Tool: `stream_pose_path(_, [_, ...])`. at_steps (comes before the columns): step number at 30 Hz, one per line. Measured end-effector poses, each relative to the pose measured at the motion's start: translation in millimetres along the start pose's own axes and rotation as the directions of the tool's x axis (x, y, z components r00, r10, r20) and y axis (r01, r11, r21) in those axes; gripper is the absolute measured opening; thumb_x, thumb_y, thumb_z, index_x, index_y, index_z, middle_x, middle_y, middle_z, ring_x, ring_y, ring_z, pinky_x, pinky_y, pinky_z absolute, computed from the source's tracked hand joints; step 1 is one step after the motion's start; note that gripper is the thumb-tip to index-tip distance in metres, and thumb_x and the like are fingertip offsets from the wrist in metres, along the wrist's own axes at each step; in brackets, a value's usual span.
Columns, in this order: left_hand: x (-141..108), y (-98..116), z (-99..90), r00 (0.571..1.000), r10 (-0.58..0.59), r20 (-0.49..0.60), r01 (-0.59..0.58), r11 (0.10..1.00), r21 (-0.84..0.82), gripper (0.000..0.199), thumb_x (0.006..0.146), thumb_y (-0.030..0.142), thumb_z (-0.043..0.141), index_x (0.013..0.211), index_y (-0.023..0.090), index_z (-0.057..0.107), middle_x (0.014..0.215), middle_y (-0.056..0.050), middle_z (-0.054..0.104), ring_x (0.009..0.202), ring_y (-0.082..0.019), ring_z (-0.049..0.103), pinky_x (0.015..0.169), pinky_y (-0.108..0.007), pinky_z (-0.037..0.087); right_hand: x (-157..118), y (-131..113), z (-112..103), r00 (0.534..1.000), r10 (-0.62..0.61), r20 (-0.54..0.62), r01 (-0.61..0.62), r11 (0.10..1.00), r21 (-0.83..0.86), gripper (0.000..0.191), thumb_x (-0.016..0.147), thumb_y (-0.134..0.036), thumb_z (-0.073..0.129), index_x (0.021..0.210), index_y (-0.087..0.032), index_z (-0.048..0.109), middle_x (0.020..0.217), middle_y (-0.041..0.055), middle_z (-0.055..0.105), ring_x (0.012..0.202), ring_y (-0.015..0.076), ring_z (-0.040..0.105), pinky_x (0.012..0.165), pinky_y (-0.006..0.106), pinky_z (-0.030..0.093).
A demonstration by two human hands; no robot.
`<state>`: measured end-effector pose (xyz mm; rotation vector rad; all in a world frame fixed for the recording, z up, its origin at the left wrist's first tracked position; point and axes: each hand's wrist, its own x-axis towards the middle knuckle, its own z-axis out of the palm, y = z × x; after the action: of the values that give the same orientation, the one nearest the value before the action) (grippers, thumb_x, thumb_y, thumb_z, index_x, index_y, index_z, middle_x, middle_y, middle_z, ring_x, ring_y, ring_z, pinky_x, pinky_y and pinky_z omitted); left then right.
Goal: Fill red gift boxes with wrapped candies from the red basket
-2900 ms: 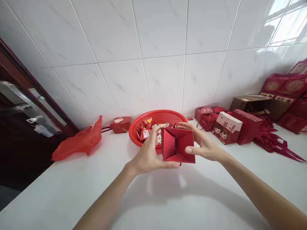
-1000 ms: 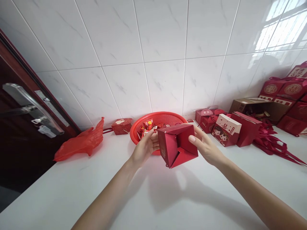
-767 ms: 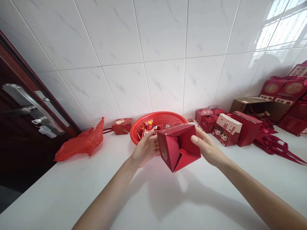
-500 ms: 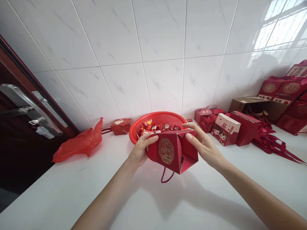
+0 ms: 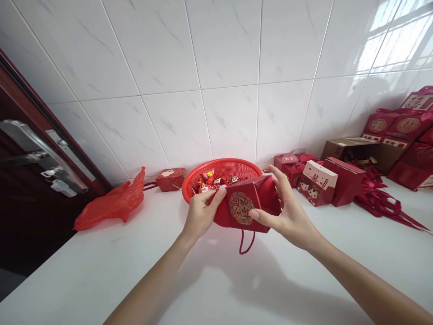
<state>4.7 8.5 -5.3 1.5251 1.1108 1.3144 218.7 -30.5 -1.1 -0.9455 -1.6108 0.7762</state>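
A red gift box point(image 5: 241, 205) with a gold round emblem is held above the white table, lying on its side with its opening facing right. My left hand point(image 5: 202, 211) pinches the box at its left end. My right hand point(image 5: 287, 211) grips the right end near the opening, its thumb on the emblem side and the fingers behind. A dark red cord loop point(image 5: 247, 243) hangs below the box. Behind it stands a red mesh basket point(image 5: 189, 176) with wrapped candies point(image 5: 210, 180), partly hidden by the box and my hands.
Left on the white table point(image 5: 111, 271) lie a red plastic bag point(image 5: 111, 203) and a small red box point(image 5: 171, 179). To the right stand a couple-print box point(image 5: 317, 183), a plain red box point(image 5: 348, 181), ribbons point(image 5: 389, 198), a cardboard box point(image 5: 341, 146) and stacked red boxes point(image 5: 407, 124).
The box has turned and shifted slightly right, and its cord has swung right. My right thumb has moved from the opening's edge onto the emblem side; my left hand has followed slightly right.
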Motion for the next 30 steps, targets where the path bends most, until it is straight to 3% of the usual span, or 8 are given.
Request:
stream_pose_path(3, [1.8,1.4,-1.4,0.971,-0.148,0.186,0.171,0.979,-0.113,0.056,0.081,0.065,0.068,0.051,0.018,0.058,0.049,0.001,0.051,0.049,-0.012,0.046,0.048,-0.025,0.036,-3.5,-3.5,0.3,0.995,-0.071,-0.067,0.067,0.996,-0.065,0.105,0.075,-0.052,0.081,0.157,-0.033,0.017,0.150,0.0136,0.047,0.137,0.0367,0.048,0.108,0.056,0.048])
stream_pose_path(8, [5.0,7.9,-4.9,0.881,-0.273,0.386,0.409,0.851,-0.330,0.043,0.085,0.062,0.063,0.094,0.022,0.075,0.086,-0.005,0.076,0.089,-0.026,0.071,0.069,-0.030,0.053,-9.3,-13.8,-1.4,0.977,-0.195,-0.086,0.178,0.968,-0.176,0.109,0.076,-0.050,0.082,0.159,-0.034,0.013,0.152,0.0136,0.044,0.141,0.0404,0.043,0.111,0.062,0.044])
stream_pose_path(13, [6.4,7.6,-12.1,0.942,-0.126,0.310,0.272,0.826,-0.494,0.025,0.083,0.038,0.059,0.088,0.022,0.077,0.095,-0.004,0.077,0.097,-0.027,0.070,0.080,-0.034,0.055,-12.0,-19.8,-1.5,0.965,-0.253,-0.073,0.232,0.948,-0.218,0.111,0.076,-0.050,0.081,0.159,-0.037,0.009,0.158,0.0112,0.036,0.147,0.0419,0.032,0.114,0.064,0.041])
stream_pose_path(18, [10.3,-1.4,-29.6,0.949,-0.114,0.295,0.262,0.803,-0.535,0.020,0.065,0.035,0.056,0.058,0.022,0.070,0.073,-0.005,0.075,0.078,-0.028,0.067,0.078,-0.043,0.057,-12.6,-19.2,-2.3,0.963,-0.267,-0.023,0.259,0.950,-0.175,0.111,0.075,-0.050,0.082,0.159,-0.036,0.011,0.160,0.0110,0.034,0.146,0.0417,0.035,0.112,0.061,0.044])
stream_pose_path(21, [13.4,2.1,-39.9,0.923,-0.071,0.378,0.248,0.861,-0.444,0.027,0.065,0.044,0.055,0.051,0.024,0.065,0.066,-0.007,0.073,0.082,-0.033,0.068,0.081,-0.051,0.056,-11.8,-20.4,-4.9,0.958,-0.286,-0.004,0.282,0.948,-0.147,0.108,0.075,-0.049,0.082,0.158,-0.037,0.015,0.159,0.0103,0.035,0.145,0.0408,0.036,0.114,0.060,0.042])
stream_pose_path(25, [15.2,8.4,-51.1,0.827,-0.018,0.561,0.201,0.943,-0.265,0.029,0.067,0.045,0.059,0.057,0.021,0.072,0.077,-0.012,0.076,0.097,-0.041,0.067,0.088,-0.056,0.053,-11.4,-22.5,-6.0,0.951,-0.308,0.015,0.307,0.943,-0.124,0.105,0.076,-0.047,0.081,0.157,-0.038,0.015,0.156,0.0106,0.039,0.143,0.0388,0.041,0.115,0.058,0.042])
stream_pose_path(27, [14.5,4.5,-53.3,0.815,-0.035,0.579,0.247,0.924,-0.292,0.026,0.068,0.041,0.060,0.059,0.020,0.073,0.076,-0.011,0.076,0.090,-0.038,0.069,0.084,-0.054,0.054,-11.7,-22.9,-5.2,0.950,-0.312,0.025,0.313,0.943,-0.116,0.105,0.076,-0.046,0.082,0.157,-0.037,0.016,0.155,0.0111,0.041,0.141,0.0382,0.043,0.114,0.057,0.043])
stream_pose_path(30, [12.7,-8.0,-49.1,0.835,-0.046,0.549,0.368,0.788,-0.494,0.019,0.069,0.033,0.060,0.063,0.023,0.075,0.076,-0.005,0.078,0.077,-0.029,0.071,0.076,-0.044,0.058,-11.7,-22.3,-3.7,0.947,-0.322,0.025,0.322,0.941,-0.105,0.105,0.075,-0.046,0.082,0.157,-0.036,0.017,0.154,0.0118,0.042,0.140,0.0368,0.044,0.113,0.056,0.044])
